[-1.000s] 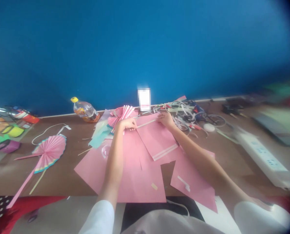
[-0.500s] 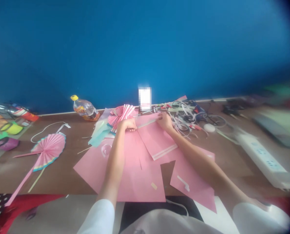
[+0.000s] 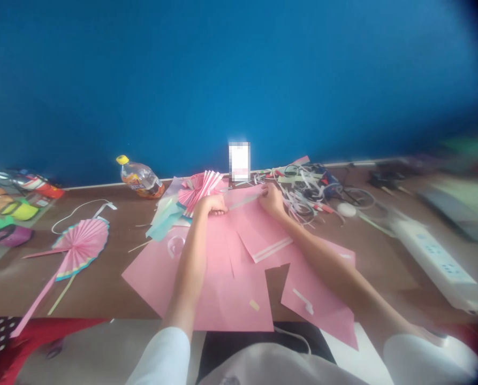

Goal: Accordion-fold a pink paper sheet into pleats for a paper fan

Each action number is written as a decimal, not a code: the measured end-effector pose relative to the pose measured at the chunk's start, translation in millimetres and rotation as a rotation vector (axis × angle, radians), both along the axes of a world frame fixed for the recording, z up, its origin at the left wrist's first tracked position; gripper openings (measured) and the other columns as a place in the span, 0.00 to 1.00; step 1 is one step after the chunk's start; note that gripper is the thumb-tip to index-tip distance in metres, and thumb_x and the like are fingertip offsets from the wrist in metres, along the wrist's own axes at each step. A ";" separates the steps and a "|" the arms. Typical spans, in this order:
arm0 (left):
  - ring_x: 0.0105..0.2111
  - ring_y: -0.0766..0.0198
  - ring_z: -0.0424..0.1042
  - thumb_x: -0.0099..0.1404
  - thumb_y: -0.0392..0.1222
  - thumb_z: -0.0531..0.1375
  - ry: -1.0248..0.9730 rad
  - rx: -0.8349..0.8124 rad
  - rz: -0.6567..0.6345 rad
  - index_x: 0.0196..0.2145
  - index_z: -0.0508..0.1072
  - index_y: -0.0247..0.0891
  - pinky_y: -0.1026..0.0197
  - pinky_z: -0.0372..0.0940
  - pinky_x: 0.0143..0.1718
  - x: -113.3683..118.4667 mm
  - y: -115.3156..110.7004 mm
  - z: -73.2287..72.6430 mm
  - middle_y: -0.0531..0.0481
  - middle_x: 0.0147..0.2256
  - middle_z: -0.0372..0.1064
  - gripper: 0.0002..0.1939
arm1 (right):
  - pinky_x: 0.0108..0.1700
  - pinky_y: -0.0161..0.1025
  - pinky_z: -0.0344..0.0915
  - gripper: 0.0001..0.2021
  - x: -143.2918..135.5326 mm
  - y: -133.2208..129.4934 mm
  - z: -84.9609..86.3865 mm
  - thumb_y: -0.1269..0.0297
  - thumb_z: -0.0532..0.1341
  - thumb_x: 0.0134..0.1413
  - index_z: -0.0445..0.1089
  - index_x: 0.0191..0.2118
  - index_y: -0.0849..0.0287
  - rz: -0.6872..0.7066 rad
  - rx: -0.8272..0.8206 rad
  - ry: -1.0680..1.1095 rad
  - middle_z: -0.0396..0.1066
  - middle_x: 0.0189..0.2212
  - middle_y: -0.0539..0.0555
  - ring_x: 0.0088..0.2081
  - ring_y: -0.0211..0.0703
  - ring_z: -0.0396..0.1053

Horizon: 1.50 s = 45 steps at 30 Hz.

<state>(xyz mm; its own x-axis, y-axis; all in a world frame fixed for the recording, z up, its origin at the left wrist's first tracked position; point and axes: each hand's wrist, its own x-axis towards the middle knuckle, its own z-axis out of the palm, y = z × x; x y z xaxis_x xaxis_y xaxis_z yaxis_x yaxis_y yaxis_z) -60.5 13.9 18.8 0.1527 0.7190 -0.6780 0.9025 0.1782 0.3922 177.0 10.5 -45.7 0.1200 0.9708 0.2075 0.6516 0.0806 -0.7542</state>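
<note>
A pink paper sheet (image 3: 258,230) with white tape-like strips along its far and near edges lies over larger pink paper (image 3: 239,305). At its far left corner, my left hand (image 3: 214,204) is closed, fingers pinched on the edge. My right hand (image 3: 271,200) has curled fingers gripping the far right corner; its fingertips are partly hidden. Just behind my left hand sits a pleated pink paper fan (image 3: 194,190). A ring of clear tape (image 3: 176,246) rests on the pink paper, left of my left forearm.
A finished-looking pink fan (image 3: 82,246) lies at the left. A yellow-capped bottle (image 3: 142,179) leans near the blue wall. Tangled paper strips (image 3: 303,195) and a white round object (image 3: 346,209) are beyond my right hand. A white power strip (image 3: 435,256) lies at the right.
My left hand has shifted very slightly right along the sheet's far edge. The sheet's upper left edge is less distinct now. My right hand stays at its corner.
</note>
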 end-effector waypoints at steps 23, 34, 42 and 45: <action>0.18 0.72 0.62 0.54 0.35 0.64 -0.025 0.031 0.001 0.20 0.70 0.32 0.67 0.58 0.21 1.7 0.8 -1.1 0.52 0.19 0.67 0.09 | 0.45 0.43 0.65 0.18 3.3 2.4 -0.8 0.73 0.57 0.45 0.70 0.45 0.62 -0.024 -0.010 0.009 0.76 0.35 0.61 0.39 0.54 0.72; 0.19 0.72 0.61 0.54 0.34 0.63 -0.041 0.025 0.009 0.20 0.70 0.32 0.67 0.59 0.22 4.2 -3.2 6.8 0.53 0.19 0.67 0.08 | 0.46 0.45 0.65 0.17 4.4 5.1 -1.0 0.72 0.56 0.47 0.70 0.45 0.60 -0.034 -0.024 -0.002 0.76 0.37 0.61 0.40 0.55 0.71; 0.19 0.71 0.63 0.52 0.35 0.64 -0.030 0.036 0.008 0.19 0.70 0.33 0.68 0.59 0.21 3.0 -0.7 4.5 0.52 0.19 0.68 0.08 | 0.45 0.46 0.65 0.18 2.3 6.6 0.5 0.74 0.56 0.46 0.70 0.45 0.60 -0.029 -0.034 -0.030 0.76 0.35 0.61 0.41 0.57 0.71; 0.19 0.71 0.63 0.51 0.36 0.65 -0.031 0.038 0.013 0.18 0.70 0.33 0.68 0.59 0.21 2.0 0.3 2.5 0.51 0.19 0.68 0.09 | 0.44 0.45 0.65 0.18 2.6 9.0 -3.4 0.74 0.56 0.45 0.70 0.44 0.59 -0.030 -0.013 -0.039 0.76 0.34 0.60 0.39 0.56 0.71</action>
